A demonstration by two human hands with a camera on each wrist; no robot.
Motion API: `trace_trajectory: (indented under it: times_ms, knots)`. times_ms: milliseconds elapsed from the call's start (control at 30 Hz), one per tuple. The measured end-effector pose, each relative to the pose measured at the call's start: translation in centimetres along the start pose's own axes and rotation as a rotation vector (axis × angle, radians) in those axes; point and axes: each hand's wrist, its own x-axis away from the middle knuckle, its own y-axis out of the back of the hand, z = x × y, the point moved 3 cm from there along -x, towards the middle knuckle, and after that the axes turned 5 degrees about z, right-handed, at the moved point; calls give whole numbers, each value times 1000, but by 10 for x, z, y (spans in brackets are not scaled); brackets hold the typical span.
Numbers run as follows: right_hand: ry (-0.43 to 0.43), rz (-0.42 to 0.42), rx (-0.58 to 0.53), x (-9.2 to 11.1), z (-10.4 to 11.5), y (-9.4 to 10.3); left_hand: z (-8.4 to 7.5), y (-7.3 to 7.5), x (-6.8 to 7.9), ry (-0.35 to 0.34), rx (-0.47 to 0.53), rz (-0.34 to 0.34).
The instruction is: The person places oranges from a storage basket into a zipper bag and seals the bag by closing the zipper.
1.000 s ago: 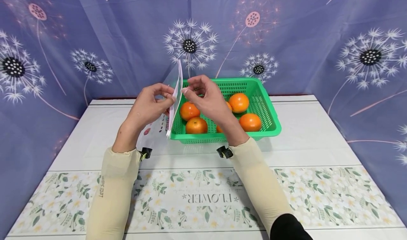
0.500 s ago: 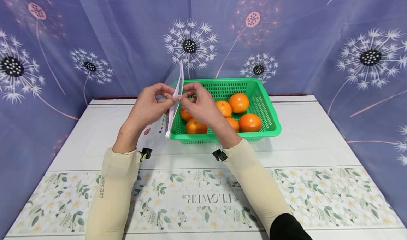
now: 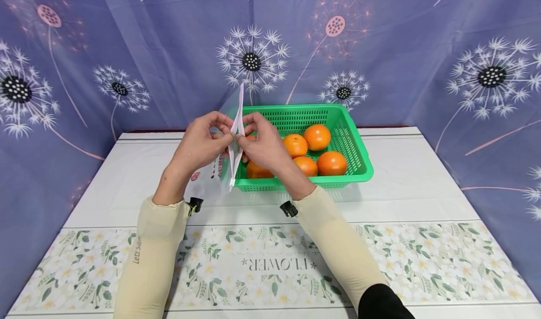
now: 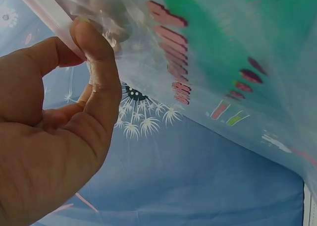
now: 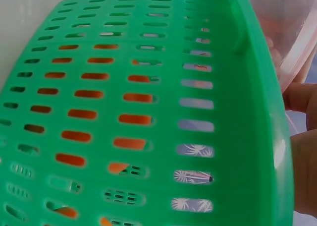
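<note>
A clear zip bag [image 3: 241, 98] with a pale pink-white zip edge stands upright between my hands, its mouth parted into a narrow gap. My left hand [image 3: 202, 141] pinches one side of that edge between thumb and fingers. The other side is pinched by my right hand [image 3: 266, 144], partly over the basket. In the left wrist view, printed red letters and fruit pictures show on the bag [image 4: 213, 62], and the left hand [image 4: 64, 151] grips its rim. The right wrist view shows mostly basket wall, with part of the right hand [image 5: 304, 161] at its right edge; those fingertips are hidden there.
A green slotted basket [image 3: 359, 168] stands at the back of the table, right beside the bag. Several oranges [image 3: 332, 163] lie in it, some partly behind the right hand. A floral cloth [image 3: 422, 258] covers the table. Purple curtain [image 3: 169, 51] hangs behind.
My right hand has come left and down to the bag's edge and now pinches it. The bag's mouth has parted, its lower end shifting slightly right. The left hand keeps its hold.
</note>
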Motion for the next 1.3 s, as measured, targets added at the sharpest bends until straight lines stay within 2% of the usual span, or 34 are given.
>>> trace_trajectory:
  times_ms: [100, 333, 400, 567, 800, 1033, 1300]
  knots:
    - [3, -14, 23, 0, -2, -2, 0, -1, 1, -3, -42, 3]
    - [0, -73, 139, -1, -3, -1, 0, -3, 3, 2, -230, 20]
    - [6, -78, 127, 0, -3, -1, -1, -3, 3, -5, -260, 14]
    - [26, -88, 51, 0, -5, -1, -5, 1, 5, -38, -275, -28]
    - [23, -123, 41, 1, -5, 2, -10, 14, 11, -87, -310, -122]
    - [-10, -135, 37, 1, -8, 5, -17, 32, 22, -53, -354, -180]
    - [-58, -149, 32, 1, -9, 10, -17, 53, 31, -16, -339, -214]
